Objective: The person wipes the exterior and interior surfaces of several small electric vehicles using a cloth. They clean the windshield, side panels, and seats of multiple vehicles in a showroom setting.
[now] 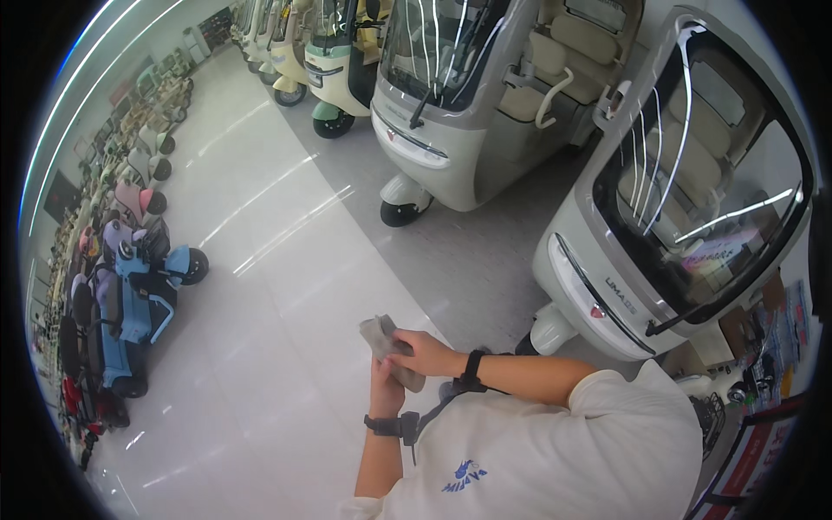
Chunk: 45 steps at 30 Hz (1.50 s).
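Note:
Both of my hands hold a folded grey cloth (375, 333) in front of my chest. My right hand (426, 353) pinches it from the right, with thumb and fingers on its upper part. My left hand (386, 390) grips it from below, the thumb close to the right fingertips. A lower part of the cloth sticks out beneath the right hand. Its folds hide some of the left fingers. Each wrist wears a black strap, and the left one carries a small dark box (409, 428).
A light enclosed three-wheeler (585, 305) stands close on my right, and another (429, 143) is beyond it. More scooters (325, 84) line up farther back. Across the glossy tiled floor (260, 338), a blue scooter (130, 318) heads a long row. Boxes (708, 344) sit at the right edge.

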Motion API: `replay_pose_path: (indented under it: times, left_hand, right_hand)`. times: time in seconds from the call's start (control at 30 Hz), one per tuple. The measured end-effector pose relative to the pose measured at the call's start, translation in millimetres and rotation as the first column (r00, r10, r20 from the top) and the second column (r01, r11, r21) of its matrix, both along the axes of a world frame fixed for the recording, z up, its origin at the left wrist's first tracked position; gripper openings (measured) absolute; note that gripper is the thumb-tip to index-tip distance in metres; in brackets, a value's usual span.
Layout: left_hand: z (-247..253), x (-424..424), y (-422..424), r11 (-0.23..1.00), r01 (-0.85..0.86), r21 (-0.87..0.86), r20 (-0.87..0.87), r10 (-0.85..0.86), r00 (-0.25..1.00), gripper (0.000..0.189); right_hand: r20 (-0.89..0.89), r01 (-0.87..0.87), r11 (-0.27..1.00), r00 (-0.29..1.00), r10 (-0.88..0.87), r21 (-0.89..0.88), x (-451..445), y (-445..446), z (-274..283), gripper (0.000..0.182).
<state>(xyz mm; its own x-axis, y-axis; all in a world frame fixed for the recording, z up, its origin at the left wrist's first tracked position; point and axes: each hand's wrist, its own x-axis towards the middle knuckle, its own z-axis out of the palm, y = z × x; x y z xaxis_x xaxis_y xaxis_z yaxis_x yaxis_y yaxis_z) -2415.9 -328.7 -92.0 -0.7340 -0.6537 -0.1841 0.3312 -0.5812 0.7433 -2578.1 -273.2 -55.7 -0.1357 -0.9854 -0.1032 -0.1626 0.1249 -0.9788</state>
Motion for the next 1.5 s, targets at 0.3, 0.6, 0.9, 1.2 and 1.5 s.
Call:
replay_pose_path:
  times: [0.3, 0.6, 0.9, 1.2, 1.5]
  left_hand:
    - [1, -55, -141, 0.989, -0.143, 0.026, -0.093, 0.144, 0.985, 0.080]
    - [36, -87, -300, 0.950, -0.293, -0.110, 0.048, 0.300, 0.953, 0.069]
    - [-9, -106, -424, 0.912, -0.391, 0.121, -0.041, 0.398, 0.916, 0.066]
    - [-43, -144, -625, 0.957, -0.270, -0.109, 0.371, 0.291, 0.882, 0.053]
    - [36, -219, -811, 0.894, -0.033, -0.447, 0.445, 0.254, 0.859, 0.030]
  right_hand:
    - [0.196, 0.042, 0.992, 0.978, -0.064, 0.115, -46, -150, -3, 0.062]
    - [0.192, -0.258, 0.966, 0.949, 0.251, 0.015, -101, -327, 13, 0.052]
    - [0.088, -0.376, 0.926, 0.922, 0.377, -0.035, -130, -477, 38, 0.046]
    - [0.601, -0.326, 0.928, 0.784, 0.159, 0.181, -199, -640, -20, 0.062]
    - [0.857, -0.049, 0.983, 0.498, -0.129, 0.176, -257, -776, -86, 0.058]
